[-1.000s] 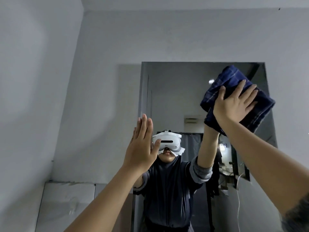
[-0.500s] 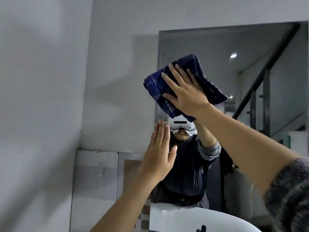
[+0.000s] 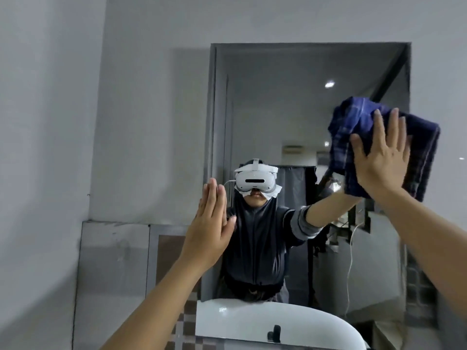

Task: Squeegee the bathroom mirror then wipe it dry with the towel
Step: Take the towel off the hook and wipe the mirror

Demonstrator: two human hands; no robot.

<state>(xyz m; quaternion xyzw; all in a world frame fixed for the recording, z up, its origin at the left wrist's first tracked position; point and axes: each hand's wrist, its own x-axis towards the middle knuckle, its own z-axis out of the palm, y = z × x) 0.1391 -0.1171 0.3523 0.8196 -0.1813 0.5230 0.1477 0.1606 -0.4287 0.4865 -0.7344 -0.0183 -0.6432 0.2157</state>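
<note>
The rectangular bathroom mirror (image 3: 290, 109) hangs on the grey wall straight ahead. A folded dark blue plaid towel (image 3: 358, 122) is pressed flat against the glass near the mirror's right edge, at mid height. My right hand (image 3: 381, 157) lies on the towel with the palm flat and fingers spread. My left hand (image 3: 212, 226) rests flat against the mirror's left edge, fingers together and pointing up, holding nothing. No squeegee is in view.
A white basin (image 3: 265, 322) with a dark tap (image 3: 274, 333) shows at the mirror's bottom edge. Grey tiles (image 3: 113, 261) cover the lower wall to the left. The mirror reflects a person in a headset, a staircase and a hanging white cable.
My right hand has swept the towel from the mirror's upper left across to its right edge. The view has dropped a little. My left hand stays planted at the mirror's left edge.
</note>
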